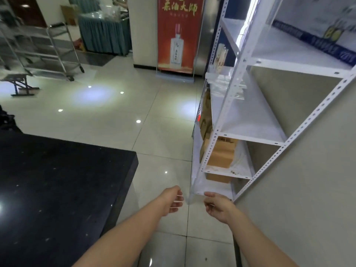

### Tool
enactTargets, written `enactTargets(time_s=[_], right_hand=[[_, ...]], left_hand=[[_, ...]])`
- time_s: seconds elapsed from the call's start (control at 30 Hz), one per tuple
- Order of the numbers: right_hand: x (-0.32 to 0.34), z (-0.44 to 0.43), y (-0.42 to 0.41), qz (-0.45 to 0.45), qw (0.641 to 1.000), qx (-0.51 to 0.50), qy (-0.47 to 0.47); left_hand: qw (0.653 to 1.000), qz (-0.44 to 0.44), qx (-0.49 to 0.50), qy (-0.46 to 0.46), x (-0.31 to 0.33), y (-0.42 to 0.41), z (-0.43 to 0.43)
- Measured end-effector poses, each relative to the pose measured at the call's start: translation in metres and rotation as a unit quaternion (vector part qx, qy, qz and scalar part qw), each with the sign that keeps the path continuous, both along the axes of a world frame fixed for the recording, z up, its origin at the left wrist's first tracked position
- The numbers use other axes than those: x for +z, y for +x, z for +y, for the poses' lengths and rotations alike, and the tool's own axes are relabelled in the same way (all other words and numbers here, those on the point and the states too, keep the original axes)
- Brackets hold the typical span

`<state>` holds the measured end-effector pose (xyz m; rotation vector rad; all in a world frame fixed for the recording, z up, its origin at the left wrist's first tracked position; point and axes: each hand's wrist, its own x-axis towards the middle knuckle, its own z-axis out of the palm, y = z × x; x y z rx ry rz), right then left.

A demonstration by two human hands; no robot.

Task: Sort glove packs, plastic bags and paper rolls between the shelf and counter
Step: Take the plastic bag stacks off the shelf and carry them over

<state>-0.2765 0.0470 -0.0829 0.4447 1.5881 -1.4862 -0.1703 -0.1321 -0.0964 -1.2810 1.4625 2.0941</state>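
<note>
A large clear plastic bag (194, 170) hangs down the near front corner of the white perforated-steel shelf unit (217, 120), its lower edge between a person's two bare hands; the left hand (173, 201) and right hand (215, 205) sit just beside that hem with fingers loosely curled, and whether either actually pinches the film cannot be told. Brown paper bags and cardboard boxes (221, 157) fill the shelf unit's lower tiers behind the bag, while its nearer middle tier looks bare. Left of the shelf unit, across a strip of glossy pale floor tile (119, 120), the polished black stone counter (57, 189) carries nothing visible. No glove packs or paper rolls can be made out, so the sorting appears largely still ahead.
</note>
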Motion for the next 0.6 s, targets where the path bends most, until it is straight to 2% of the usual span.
enactTargets(time_s=[0.1, 0.33, 0.6], right_hand=[[0.013, -0.039, -0.034, 0.036, 0.999, 0.009, 0.001], [0.035, -0.117, -0.097, 0.047, 0.999, -0.006, -0.012], [0.027, -0.219, -0.187, 0.061, 0.998, 0.015, -0.009]], left_hand=[[0.999, 0.027, -0.007, -0.017, 0.018, -0.042, -0.036], [0.997, 0.058, -0.007, -0.041, 0.048, -0.115, -0.103], [0.996, 0.053, 0.026, -0.061, 0.047, -0.19, -0.189]])
